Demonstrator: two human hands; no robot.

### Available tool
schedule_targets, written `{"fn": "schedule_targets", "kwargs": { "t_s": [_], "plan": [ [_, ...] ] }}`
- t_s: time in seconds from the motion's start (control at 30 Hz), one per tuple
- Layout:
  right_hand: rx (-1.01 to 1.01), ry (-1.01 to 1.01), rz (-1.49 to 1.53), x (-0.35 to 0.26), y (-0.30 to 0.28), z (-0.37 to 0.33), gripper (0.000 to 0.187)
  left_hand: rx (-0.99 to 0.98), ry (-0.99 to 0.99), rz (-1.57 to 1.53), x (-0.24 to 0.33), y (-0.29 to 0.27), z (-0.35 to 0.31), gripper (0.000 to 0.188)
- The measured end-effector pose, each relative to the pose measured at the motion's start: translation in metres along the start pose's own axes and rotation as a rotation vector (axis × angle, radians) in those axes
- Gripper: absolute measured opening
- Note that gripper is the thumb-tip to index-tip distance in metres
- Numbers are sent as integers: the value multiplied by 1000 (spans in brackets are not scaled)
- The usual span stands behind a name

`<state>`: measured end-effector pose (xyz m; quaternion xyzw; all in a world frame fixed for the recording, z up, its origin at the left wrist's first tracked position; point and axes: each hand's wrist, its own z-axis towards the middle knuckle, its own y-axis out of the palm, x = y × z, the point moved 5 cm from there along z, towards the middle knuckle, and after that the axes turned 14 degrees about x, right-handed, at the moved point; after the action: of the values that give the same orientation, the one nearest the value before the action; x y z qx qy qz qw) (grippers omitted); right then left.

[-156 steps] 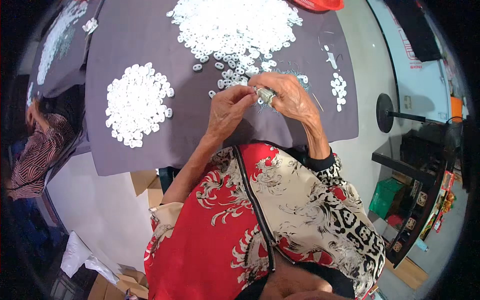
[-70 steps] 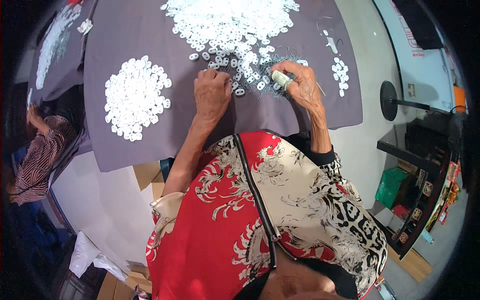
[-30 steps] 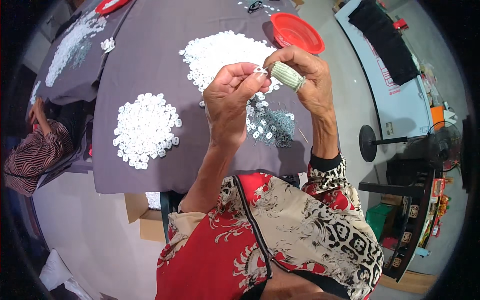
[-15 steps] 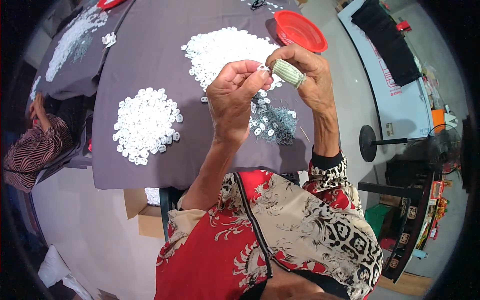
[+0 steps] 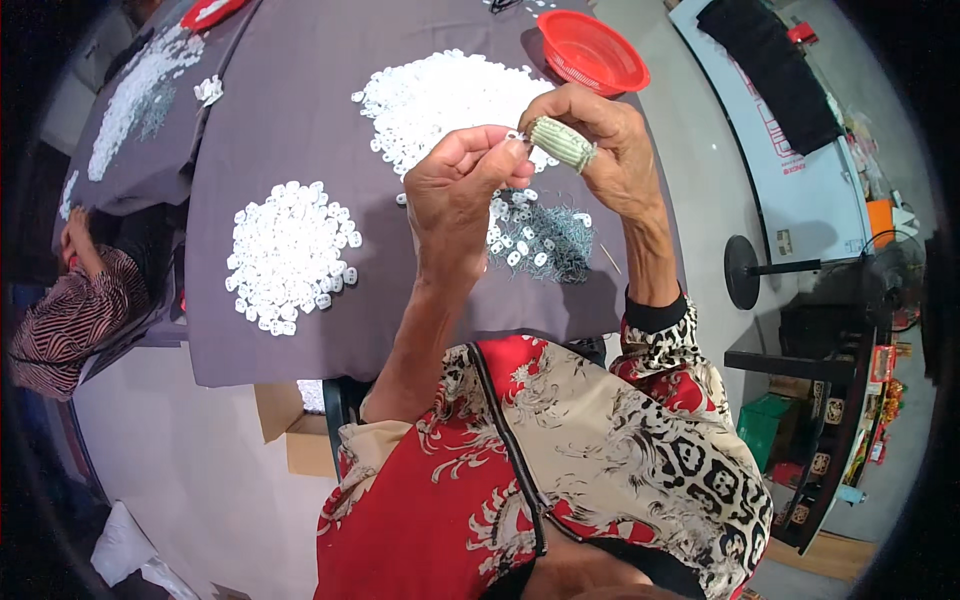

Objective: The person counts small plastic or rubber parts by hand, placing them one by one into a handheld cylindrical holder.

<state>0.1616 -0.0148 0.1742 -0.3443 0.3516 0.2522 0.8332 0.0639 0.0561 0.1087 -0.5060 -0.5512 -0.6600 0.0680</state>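
Surrounding heaps: a large white heap (image 5: pixel 450 105) spreads beyond the hands, and a smaller white heap (image 5: pixel 290 255) sits apart on the grey cloth (image 5: pixel 310 120), left of the left forearm.
Scraps: a tangle of grey-green scraps (image 5: pixel 568 245), dotted with loose white pieces, lies between the forearms, with a thin stick (image 5: pixel 611 260) just beside it on the right.
Red basket: a shallow red basket (image 5: pixel 595 45) rests beyond the right hand, near the cloth's edge.
Neighbouring table: to the left, another person's striped sleeve (image 5: pixel 80 320) shows beside a second table bearing more white pieces (image 5: pixel 130 90).
Floor: an open cardboard box (image 5: pixel 310 448) stands by the near table edge; a fan (image 5: pixel 893 285) is well off to the right.
In the way: the hands cover the large heap's near edge, and the left forearm hides some cloth.
White piece: one small white piece (image 5: pixel 514 136) is raised above the table between the hands.
Left hand: the left hand (image 5: pixel 450 190) pinches it between thumb and forefinger, other fingers curled.
Right hand: the right hand (image 5: pixel 625 160) arches in, forefinger bent, fingertips narrow near the piece; whether they grip anything, I cannot tell.
Green sleeve: a ribbed pale-green sleeve (image 5: pixel 562 144) seems to cover the right thumb.
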Motion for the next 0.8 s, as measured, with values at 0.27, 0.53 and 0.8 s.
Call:
{"fn": "schedule_targets", "kwargs": {
  "t_s": [0.27, 0.53, 0.8],
  "plan": [
    [-37, 63, 23, 10, -2, 0, 11, -11, 43, -22, -3, 2, 1, 16],
    [-24, 60, 46, 8, -4, -3, 11, 5, 65, -10, -5, 3, 0, 14],
    [-6, 51, 35, 11, -3, -6, 13, -9, 35, -30, -6, 2, 0, 17]
  ]
}}
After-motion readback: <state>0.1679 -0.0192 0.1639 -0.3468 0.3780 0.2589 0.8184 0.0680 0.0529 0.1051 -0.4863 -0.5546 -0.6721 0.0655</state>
